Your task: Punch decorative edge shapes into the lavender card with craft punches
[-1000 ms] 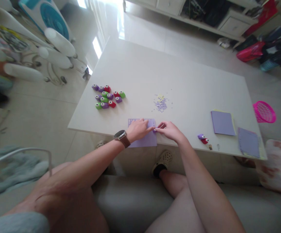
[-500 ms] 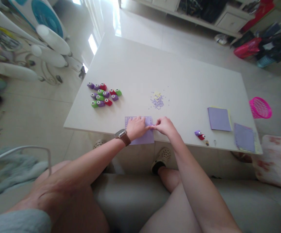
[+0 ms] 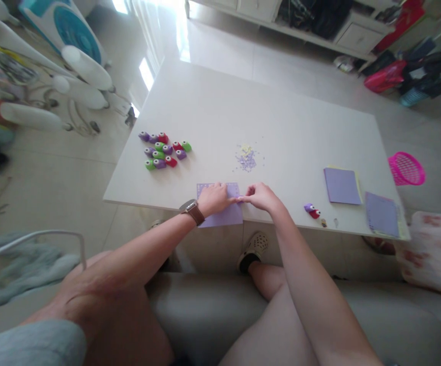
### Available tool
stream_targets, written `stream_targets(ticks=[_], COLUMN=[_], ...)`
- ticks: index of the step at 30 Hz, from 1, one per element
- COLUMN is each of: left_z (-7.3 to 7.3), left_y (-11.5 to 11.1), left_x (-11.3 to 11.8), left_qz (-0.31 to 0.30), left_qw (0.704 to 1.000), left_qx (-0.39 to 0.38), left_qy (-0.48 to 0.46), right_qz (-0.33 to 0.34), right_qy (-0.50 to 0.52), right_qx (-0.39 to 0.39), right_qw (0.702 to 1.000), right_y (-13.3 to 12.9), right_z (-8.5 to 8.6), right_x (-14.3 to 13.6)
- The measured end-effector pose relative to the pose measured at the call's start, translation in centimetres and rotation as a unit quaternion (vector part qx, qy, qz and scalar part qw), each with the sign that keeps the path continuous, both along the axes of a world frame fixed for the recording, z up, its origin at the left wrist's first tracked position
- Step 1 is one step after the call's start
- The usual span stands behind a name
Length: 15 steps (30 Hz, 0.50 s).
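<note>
A sheet of purple paper (image 3: 224, 218) lies at the near table edge and overhangs it, with small punched holes along its far and left borders. My left hand (image 3: 213, 199) rests flat on the sheet, fingers stretched out and thumb reaching toward its right edge. There my right hand (image 3: 259, 197) pinches a small purple craft punch (image 3: 240, 199), mostly hidden by the fingers. Beyond the hands is a scatter of tiny purple and yellow paper bits (image 3: 246, 160).
Several purple, green and red craft punches (image 3: 165, 150) stand at the left. Farther right are two more punches (image 3: 312, 211), a stack of purple paper (image 3: 342, 186) and punched sheets (image 3: 382, 214). A pink basket (image 3: 407, 169) stands beyond the table's right edge.
The view has shifted slightly. Both hands keep nearly the same place at the sheet's right edge, with only slight finger movement.
</note>
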State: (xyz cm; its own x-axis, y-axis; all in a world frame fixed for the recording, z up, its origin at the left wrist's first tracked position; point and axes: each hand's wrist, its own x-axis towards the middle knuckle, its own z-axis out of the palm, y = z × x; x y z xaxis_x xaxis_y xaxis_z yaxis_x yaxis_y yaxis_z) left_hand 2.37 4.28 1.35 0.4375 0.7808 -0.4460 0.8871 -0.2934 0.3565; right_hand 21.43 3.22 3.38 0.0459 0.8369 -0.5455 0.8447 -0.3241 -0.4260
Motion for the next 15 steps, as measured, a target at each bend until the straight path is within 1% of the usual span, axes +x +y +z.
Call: stream_targets(ticks=[3, 6, 8, 9, 12, 15], left_z=[0.2, 0.3, 0.3, 0.2, 0.1, 0.0], left_y=[0.0, -0.2, -0.3, -0.3, -0.3, -0.3], left_x=[-0.3, -0.5, -0.6, -0.6, -0.6, -0.7], left_qz=[-0.021, -0.035, -0.036, -0.036, -0.035, -0.037], left_qw=[1.000, 0.999, 0.999, 0.999, 0.999, 0.999], left_qx=[-0.008, -0.003, 0.003, 0.005, 0.006, 0.009], left_qy=[-0.004, -0.006, -0.006, -0.006, -0.009, -0.014], right_qz=[0.007, 0.067, 0.106, 0.115, 0.102, 0.080], right_qy=[0.004, -0.002, -0.014, -0.022, -0.058, -0.106], right_qx=[0.043, 0.077, 0.072, 0.068, 0.074, 0.073], right_qw=[0.999, 0.995, 0.992, 0.991, 0.990, 0.988], right_y=[0.0, -0.3, -0.5, -0.5, -0.7, -0.9], right_z=[0.1, -0.3, -0.5, -0.6, -0.3, 0.1], right_x=[0.2, -0.4, -0.9, -1.0, -0.7, 0.4])
